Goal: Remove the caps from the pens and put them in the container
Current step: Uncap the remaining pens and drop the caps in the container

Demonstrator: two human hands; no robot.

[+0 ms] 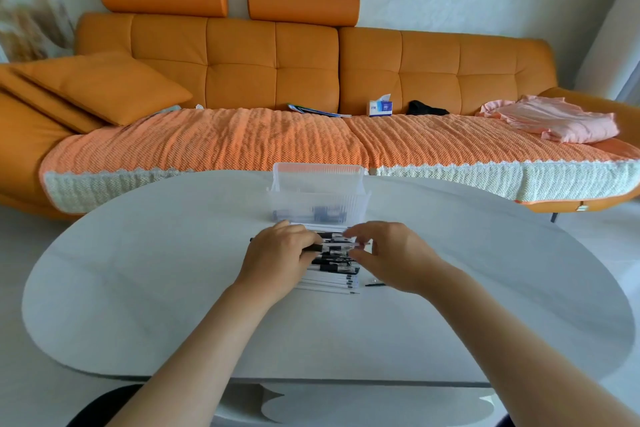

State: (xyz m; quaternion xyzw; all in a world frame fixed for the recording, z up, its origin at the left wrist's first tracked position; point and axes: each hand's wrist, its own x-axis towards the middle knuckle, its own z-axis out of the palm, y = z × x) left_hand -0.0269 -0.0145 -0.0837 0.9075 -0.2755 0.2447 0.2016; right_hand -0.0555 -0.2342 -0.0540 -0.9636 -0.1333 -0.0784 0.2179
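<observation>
Centre frame, the left hand (277, 253) grips a pen (318, 247) by its black end and the right hand (391, 253) pinches its barrel, apparently uncapping it. Next: pull apart, then reach up-frame to the container (318, 184).

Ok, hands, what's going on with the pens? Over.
Left hand and right hand pinch one pen over the pile. Container behind, dark bits inside. Nothing in the way.
</observation>
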